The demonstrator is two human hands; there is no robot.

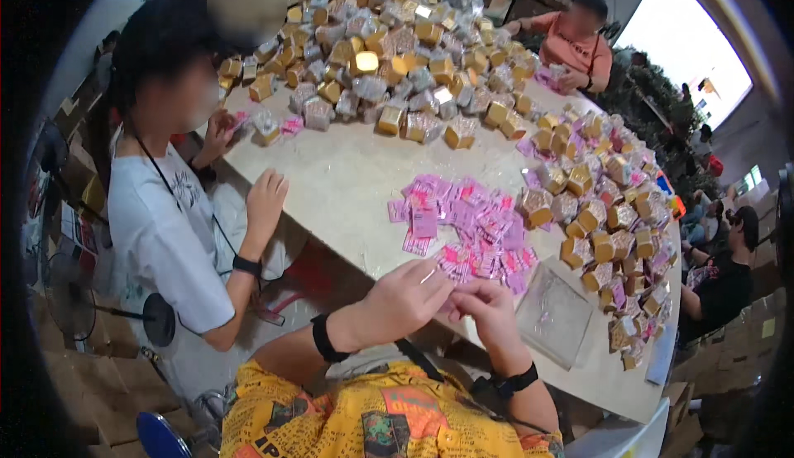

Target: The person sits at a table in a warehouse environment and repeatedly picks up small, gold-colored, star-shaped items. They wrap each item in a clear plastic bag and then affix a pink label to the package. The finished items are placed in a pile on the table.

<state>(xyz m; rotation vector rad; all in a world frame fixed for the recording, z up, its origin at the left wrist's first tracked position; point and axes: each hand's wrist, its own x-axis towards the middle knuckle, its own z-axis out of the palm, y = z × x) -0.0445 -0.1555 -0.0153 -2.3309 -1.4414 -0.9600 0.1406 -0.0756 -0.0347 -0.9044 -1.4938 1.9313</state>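
Observation:
My left hand (407, 297) and my right hand (488, 307) meet fingertip to fingertip at the table's near edge. Together they pinch a small pink packet (452, 291), which the fingers mostly hide. Both wrists wear black bands. Just beyond the hands lies a loose heap of pink packets (467, 228) on the pale table (347, 177). A clear plastic bag (554, 313) lies flat to the right of my right hand. Several gold wrapped boxes (608, 226) are piled along the right side.
A bigger heap of gold and clear-wrapped boxes (389, 53) covers the far end. A person in a white shirt (165, 226) sits at the left with hands on the table edge. A person in orange (579, 45) sits at the far end. A floor fan (70, 297) stands at the left.

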